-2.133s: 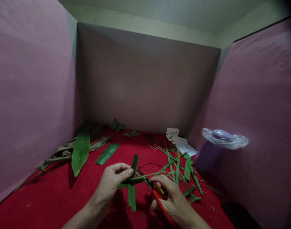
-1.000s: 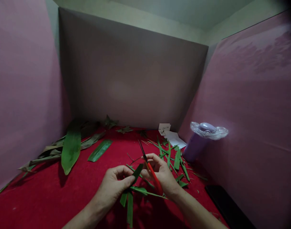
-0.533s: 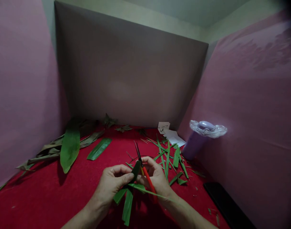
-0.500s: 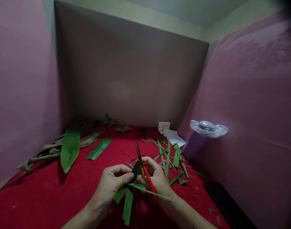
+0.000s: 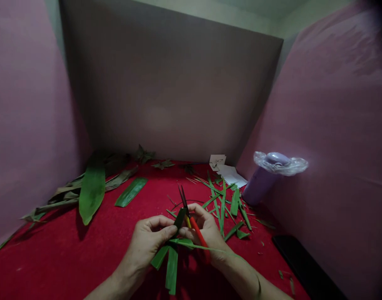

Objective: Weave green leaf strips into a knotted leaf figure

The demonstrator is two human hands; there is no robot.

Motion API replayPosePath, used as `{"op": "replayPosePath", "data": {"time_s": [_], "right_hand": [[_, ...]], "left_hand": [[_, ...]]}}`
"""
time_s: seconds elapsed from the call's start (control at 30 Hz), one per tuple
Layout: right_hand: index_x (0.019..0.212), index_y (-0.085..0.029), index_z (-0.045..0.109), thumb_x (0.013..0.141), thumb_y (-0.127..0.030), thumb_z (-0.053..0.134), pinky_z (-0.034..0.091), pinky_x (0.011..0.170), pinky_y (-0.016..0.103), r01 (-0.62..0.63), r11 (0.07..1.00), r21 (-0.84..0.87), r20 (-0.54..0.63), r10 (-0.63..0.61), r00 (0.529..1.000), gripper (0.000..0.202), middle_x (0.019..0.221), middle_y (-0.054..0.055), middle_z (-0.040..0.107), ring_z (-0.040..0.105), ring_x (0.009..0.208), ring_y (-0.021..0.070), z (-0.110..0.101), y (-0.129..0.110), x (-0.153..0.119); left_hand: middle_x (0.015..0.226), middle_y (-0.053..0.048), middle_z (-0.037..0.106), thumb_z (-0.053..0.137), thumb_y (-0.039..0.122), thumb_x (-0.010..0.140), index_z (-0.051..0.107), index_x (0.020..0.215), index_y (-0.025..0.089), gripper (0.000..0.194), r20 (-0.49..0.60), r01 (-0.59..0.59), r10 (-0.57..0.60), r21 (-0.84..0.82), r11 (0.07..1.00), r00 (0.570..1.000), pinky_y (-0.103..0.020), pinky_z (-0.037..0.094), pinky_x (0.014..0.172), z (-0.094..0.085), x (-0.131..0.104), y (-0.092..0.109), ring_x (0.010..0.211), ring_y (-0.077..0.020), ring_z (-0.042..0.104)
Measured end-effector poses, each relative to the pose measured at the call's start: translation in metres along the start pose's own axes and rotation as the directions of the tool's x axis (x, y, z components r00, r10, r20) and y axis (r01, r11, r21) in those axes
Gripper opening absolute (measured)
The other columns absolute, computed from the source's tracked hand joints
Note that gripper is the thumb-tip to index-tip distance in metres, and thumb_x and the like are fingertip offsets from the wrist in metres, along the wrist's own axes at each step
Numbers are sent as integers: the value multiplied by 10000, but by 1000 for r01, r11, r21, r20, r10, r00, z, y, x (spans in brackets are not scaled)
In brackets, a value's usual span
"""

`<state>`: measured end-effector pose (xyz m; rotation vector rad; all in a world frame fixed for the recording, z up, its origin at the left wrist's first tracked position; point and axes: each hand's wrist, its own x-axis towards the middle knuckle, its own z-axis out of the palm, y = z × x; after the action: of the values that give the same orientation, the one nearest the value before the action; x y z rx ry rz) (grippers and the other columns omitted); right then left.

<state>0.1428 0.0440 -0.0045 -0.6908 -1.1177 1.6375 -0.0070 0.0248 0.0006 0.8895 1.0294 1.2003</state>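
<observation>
Pinched between the thumb and fingers of my left hand (image 5: 150, 239) is a folded green leaf piece (image 5: 172, 268), with strips hanging below and a dark green part standing up. A thin strip runs from it to the right, across my right wrist. My right hand (image 5: 206, 231) holds scissors (image 5: 199, 235) with red and yellow handles, their dark blades pointing up and slightly apart. The fingertips of my right hand are close to the leaf piece; whether they grip it is hard to see.
Cut green strips (image 5: 222, 204) lie scattered right of centre on the red cloth (image 5: 69, 266). Behind them are white papers (image 5: 231, 175); a purple bottle (image 5: 261, 185) with plastic wrap and a black object (image 5: 303, 262) stand right. Large leaves (image 5: 92, 193) lie left.
The view has shifted slightly, so the bottle and black object appear farther right. Both hands keep their holds, and the hanging leaf strips sit slightly farther right.
</observation>
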Motion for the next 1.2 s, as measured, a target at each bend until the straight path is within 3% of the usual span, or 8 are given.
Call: {"op": "replayPosePath", "data": {"time_s": [0.43, 0.8, 0.93, 1.03, 1.13, 1.2], "right_hand": [[833, -177, 524, 478, -199, 867, 374, 461, 143, 2, 1000, 19, -71, 0, 998, 494, 587, -72, 591, 481, 490, 56, 0, 9, -1], [857, -196, 503, 507, -327, 839, 407, 523, 187, 8, 997, -80, -63, -13, 998, 502, 644, -61, 556, 499, 546, 81, -4, 12, -1], [868, -202, 490, 521, -407, 804, 430, 521, 218, 32, 978, -208, -83, -50, 995, 511, 640, -51, 546, 520, 555, 108, -4, 14, 1], [944, -199, 492, 616, -427, 732, 448, 552, 235, 76, 927, -368, -149, -140, 979, 466, 683, -32, 550, 537, 602, 124, -10, 15, 6], [1015, -193, 515, 724, -338, 643, 435, 570, 235, 92, 813, -575, -188, -240, 952, 350, 724, -14, 559, 535, 639, 130, -23, 10, 8], [1017, -201, 559, 720, -233, 628, 422, 582, 240, 78, 698, -712, -161, -270, 949, 306, 723, -13, 580, 537, 640, 135, -35, 0, 7]], "left_hand": [[527, -23, 701, 813, 255, 537, 730, 597, 132, 160, 24, 2, -2, 32, 1000, 1000, -201, 454, 475, 0, 1, -6, 469, -128, 600], [548, -26, 720, 805, 281, 542, 719, 612, 149, 173, -33, 30, -29, 44, 999, 999, -203, 463, 491, 3, 1, -6, 483, -130, 616], [531, -17, 710, 814, 284, 531, 713, 607, 137, 194, -45, 42, -39, 64, 997, 998, -191, 459, 482, 3, 2, -4, 478, -124, 611], [505, 6, 690, 820, 289, 526, 710, 615, 135, 209, -78, 39, -34, 67, 997, 996, -179, 455, 479, 2, 1, 2, 475, -114, 601], [511, 29, 687, 826, 287, 520, 700, 619, 143, 215, -139, 14, -7, 54, 998, 990, -148, 432, 447, -1, 0, 8, 454, -86, 576], [520, 33, 691, 834, 276, 507, 698, 633, 145, 226, -171, 8, 0, 46, 999, 985, -151, 448, 461, -3, 0, 13, 473, -92, 591]]}}
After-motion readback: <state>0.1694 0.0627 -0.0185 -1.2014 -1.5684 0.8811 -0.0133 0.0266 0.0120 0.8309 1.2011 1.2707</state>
